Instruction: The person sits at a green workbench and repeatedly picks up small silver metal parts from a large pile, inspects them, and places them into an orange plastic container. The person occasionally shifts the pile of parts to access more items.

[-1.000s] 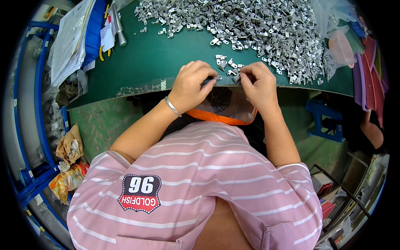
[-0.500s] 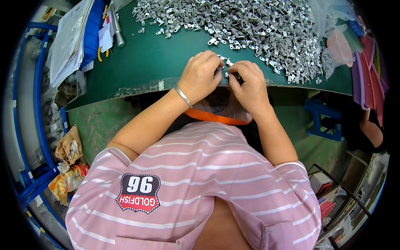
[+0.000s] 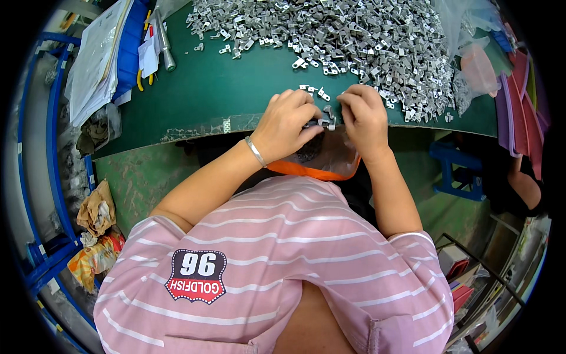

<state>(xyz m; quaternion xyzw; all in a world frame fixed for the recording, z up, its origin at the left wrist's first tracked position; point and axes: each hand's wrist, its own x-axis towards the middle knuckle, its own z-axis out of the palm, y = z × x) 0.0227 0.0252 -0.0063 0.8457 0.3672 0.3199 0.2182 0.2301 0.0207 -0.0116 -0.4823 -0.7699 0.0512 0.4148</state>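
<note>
At the table's near edge, my left hand (image 3: 288, 123), with a metal bangle at its wrist, is closed on a small metal bracket (image 3: 331, 124) that sticks out past the fingertips. My right hand (image 3: 365, 118) is just to its right, thumb and fingers pinched together; whatever they may hold is too small to make out. Between and beyond the hands lie a few loose brackets (image 3: 323, 93). Farther back spreads a large heap of the same silvery brackets (image 3: 365, 41). Below the edge, in front of my body, an orange-rimmed container (image 3: 312, 171) is partly hidden by my hands.
The green table (image 3: 194, 88) carries a blue tray (image 3: 131, 56) with papers, yellow-handled pliers (image 3: 140, 81) and a metal rod (image 3: 165, 44) at left. A pink cup (image 3: 479, 68) and plastic bags stand right. A blue stool (image 3: 460, 171) and blue shelving (image 3: 53, 147) flank me.
My hands have moved apart, the right one going slightly right. The bracket in my left hand and the loose ones beyond now show more plainly. More of the container's inside is visible.
</note>
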